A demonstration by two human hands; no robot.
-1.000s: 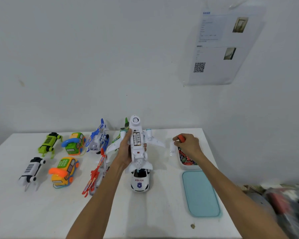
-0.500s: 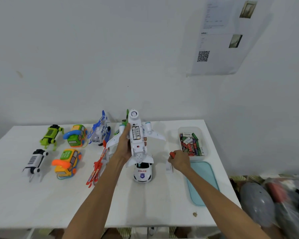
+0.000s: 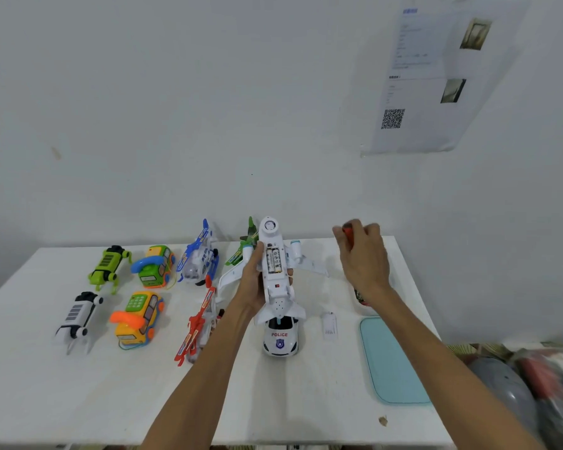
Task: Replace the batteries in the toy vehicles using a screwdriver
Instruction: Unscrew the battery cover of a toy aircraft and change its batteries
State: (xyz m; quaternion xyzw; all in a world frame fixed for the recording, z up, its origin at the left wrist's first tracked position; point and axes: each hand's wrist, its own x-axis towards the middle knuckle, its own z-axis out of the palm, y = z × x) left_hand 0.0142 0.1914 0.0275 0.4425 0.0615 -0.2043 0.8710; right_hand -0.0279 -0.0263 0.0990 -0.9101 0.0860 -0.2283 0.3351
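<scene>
Swinging right hand, clamped on screwdriver, from the laid-down cover toward the battery box, clutching the opened airplane in left hand, likely fetching cells.

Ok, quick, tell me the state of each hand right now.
Left hand: grips the white toy airplane, belly up, batteries showing.
Right hand: fingers curled round a red-handled tool, likely the screwdriver.

"POLICE" stands on the hood of the white toy car.
</scene>
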